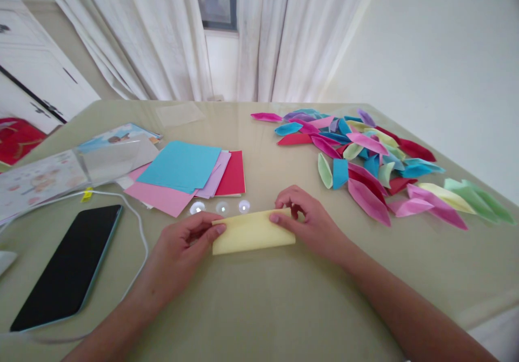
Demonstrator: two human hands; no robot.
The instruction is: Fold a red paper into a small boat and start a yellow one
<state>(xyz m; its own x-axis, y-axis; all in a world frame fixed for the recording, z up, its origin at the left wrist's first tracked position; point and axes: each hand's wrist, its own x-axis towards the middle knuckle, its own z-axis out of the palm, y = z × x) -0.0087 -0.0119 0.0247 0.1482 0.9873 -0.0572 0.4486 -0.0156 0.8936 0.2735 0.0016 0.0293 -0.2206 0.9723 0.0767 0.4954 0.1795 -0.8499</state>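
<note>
A yellow sheet of paper [253,233], folded into a wide strip, is held just above the table between my two hands. My left hand [178,251] pinches its left end, thumb on the near face. At the upper right corner my right hand [310,218] grips it between thumb and fingers. Behind the strip lies a stack of square coloured papers, with blue sheets [180,164] on top and purple, pink and red [232,172] ones showing beneath. Folded paper boats or petal-like pieces in many colours, such as a pink one [368,202], are heaped to the right.
A black phone [68,264] with a white cable [141,232] lies at the left. Beyond it are a clear plastic sleeve [109,159] and printed sheets [44,181]. Round light reflections show on the tabletop [259,308]. White curtains [162,37] hang behind the table.
</note>
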